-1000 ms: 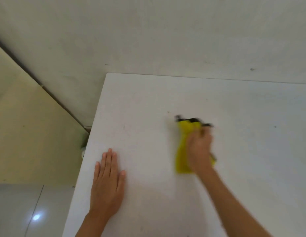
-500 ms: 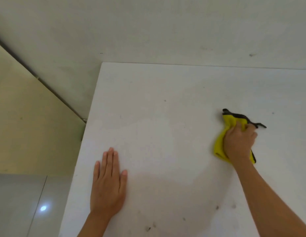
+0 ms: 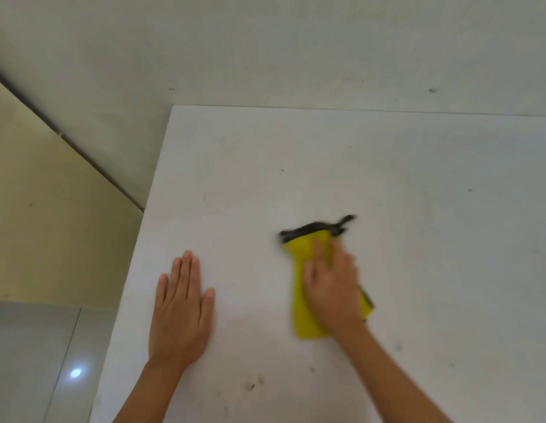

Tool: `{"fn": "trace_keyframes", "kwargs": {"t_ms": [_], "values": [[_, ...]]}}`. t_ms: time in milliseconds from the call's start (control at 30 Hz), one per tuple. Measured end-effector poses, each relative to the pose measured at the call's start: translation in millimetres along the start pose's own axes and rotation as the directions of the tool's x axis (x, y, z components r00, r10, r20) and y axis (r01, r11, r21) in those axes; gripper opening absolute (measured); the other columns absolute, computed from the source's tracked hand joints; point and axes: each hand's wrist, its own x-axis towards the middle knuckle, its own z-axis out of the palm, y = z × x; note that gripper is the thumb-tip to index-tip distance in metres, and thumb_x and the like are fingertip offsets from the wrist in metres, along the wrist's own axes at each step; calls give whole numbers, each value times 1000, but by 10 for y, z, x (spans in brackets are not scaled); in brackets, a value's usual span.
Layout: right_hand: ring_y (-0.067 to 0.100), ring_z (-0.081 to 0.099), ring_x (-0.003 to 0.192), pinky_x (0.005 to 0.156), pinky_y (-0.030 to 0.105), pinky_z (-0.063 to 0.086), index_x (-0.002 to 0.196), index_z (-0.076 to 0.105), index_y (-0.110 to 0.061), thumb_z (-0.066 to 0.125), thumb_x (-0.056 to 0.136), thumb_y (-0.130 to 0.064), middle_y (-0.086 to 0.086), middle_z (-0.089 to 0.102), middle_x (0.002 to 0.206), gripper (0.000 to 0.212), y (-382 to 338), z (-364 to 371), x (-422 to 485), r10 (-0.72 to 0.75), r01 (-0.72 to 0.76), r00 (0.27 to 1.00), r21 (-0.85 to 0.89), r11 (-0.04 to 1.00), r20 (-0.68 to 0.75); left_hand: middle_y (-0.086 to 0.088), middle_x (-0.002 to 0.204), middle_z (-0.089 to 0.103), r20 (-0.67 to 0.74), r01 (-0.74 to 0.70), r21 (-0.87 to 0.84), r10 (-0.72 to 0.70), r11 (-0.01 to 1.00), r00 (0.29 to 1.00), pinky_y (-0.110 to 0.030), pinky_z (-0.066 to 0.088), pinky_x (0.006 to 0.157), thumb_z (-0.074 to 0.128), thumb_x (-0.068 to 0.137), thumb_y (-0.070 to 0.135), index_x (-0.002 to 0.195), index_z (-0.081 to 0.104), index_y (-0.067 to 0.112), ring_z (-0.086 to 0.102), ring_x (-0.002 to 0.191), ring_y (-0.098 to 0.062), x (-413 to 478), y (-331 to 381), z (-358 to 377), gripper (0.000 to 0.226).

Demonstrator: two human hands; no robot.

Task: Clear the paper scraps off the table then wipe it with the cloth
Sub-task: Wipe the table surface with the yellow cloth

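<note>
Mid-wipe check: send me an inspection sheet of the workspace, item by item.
Surface: white table; dark specks near its front edge.
Job's things: yellow cloth on the table, motion-blurred; no paper scraps seen.
Clutter: nothing seen.
Grips: left hand flat on the table; right hand presses on the cloth, blurred.
Cables: nothing seen.
Surroundings: pale wall behind; tiled floor at left.

- Your right hand and the yellow cloth are motion-smeared; the hand covers the cloth's middle.
- Your left forearm and right forearm run off the bottom edge.
- The bench is cut off right and bottom.
- The dark specks near you: too small to identify.
</note>
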Motion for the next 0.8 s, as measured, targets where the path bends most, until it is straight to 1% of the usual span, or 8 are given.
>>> {"fn": "trace_keyframes", "kwargs": {"t_ms": [100,167,300,400,467,533,667,800], "values": [[45,56,80,64,47,54,101,63,6,40,80,-15,38,61,97,37,908,-164,393,342,-342,938,3,940,-58,4,154,-2,4,-2,-26,2,1000,1000,-18,-17,113,6,87,48,144,-2,13,-6,142,-6,0,5,0,67],[49,55,84,73,51,50,105,58,10,35,84,-11,42,55,102,37,1198,-256,537,440,-434,896,93,896,-54,5,153,-3,15,2,-68,-1,998,1000,-16,-19,111,5,86,50,142,-4,13,-8,141,-4,-35,11,-14,68],[37,48,117,103,45,35,124,48,0,37,99,-22,25,50,125,35,653,-269,513,570,-521,822,395,757,-9,1,153,4,10,2,-108,-1,994,1000,-17,-17,112,13,88,45,143,4,7,-14,139,1,-342,141,23,67],[18,50,112,107,36,32,121,48,-16,36,99,-33,0,52,113,30,-373,-257,-217,140,-159,986,275,948,85,-7,150,20,29,-21,-59,22,998,999,-22,-11,114,22,89,36,142,22,2,0,141,-9,-545,200,72,63],[18,57,107,102,33,33,122,47,-15,21,101,-35,1,58,119,38,-826,-194,-883,-199,157,974,312,937,105,-5,149,24,23,-30,-59,31,998,999,-22,-9,114,25,87,35,141,26,5,3,141,-10,-561,189,69,62],[24,66,94,90,34,42,124,47,-12,11,99,-33,10,64,122,48,-793,-122,-1152,-267,243,947,144,959,180,-3,150,21,27,-33,-44,34,998,999,-23,-9,114,24,85,34,142,24,5,0,141,-7,-552,181,58,64],[40,68,84,72,43,56,118,62,-7,37,85,-34,25,66,111,49,-15,-168,-733,0,-1,999,23,1000,34,-6,152,20,18,-34,2,34,999,999,-25,-9,114,21,89,39,143,22,4,8,140,-12,-570,192,70,64],[49,59,75,67,50,52,109,62,5,36,83,-20,38,58,106,44,1050,-345,-293,401,-401,915,6,916,-48,-1,154,9,-2,-38,0,38,999,999,-22,-15,114,14,90,44,145,9,11,-1,141,-8,-583,200,68,65]]}}
